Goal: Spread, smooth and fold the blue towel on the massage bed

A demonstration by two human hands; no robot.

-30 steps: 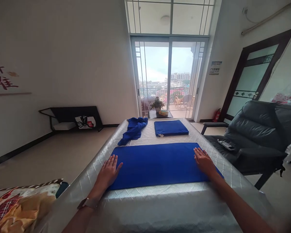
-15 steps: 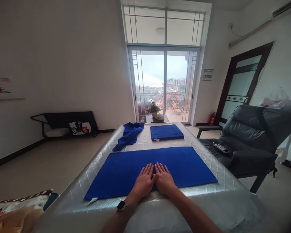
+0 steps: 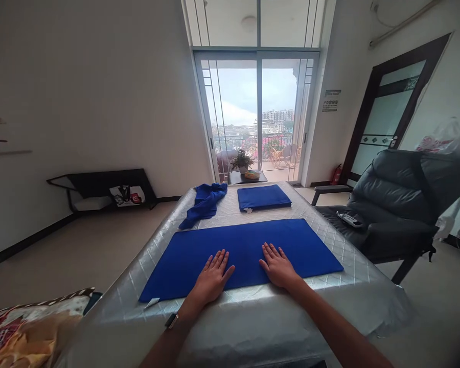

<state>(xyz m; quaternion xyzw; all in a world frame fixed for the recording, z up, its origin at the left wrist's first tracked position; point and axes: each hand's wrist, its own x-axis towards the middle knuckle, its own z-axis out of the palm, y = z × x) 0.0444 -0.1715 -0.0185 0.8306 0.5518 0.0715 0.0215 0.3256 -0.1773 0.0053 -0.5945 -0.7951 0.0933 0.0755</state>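
Note:
A blue rectangular cloth (image 3: 245, 235) lies spread flat across the plastic-covered mattress (image 3: 253, 327), with a white tag (image 3: 152, 302) at its near left corner. On the cloth's near half, left of its middle, my left hand (image 3: 212, 276) rests palm down, fingers stretched out. My right hand (image 3: 278, 266) lies palm down to the right of the middle, fingers also extended. Neither hand holds anything. Beyond the spread cloth sits a folded blue cloth (image 3: 264, 197), and to its left a crumpled blue cloth (image 3: 205, 204).
A dark recliner (image 3: 398, 204) stands to the right, with a handheld device (image 3: 349, 220) on its seat. Behind the bed is a small table with a potted plant (image 3: 243, 161). Patterned fabric (image 3: 30, 332) lies at the lower left. A black rack (image 3: 107, 189) stands by the left wall.
My hands have slid apart over the cloth from touching at its middle, the left one leftward and the right one rightward. The camera view has tilted slightly downward.

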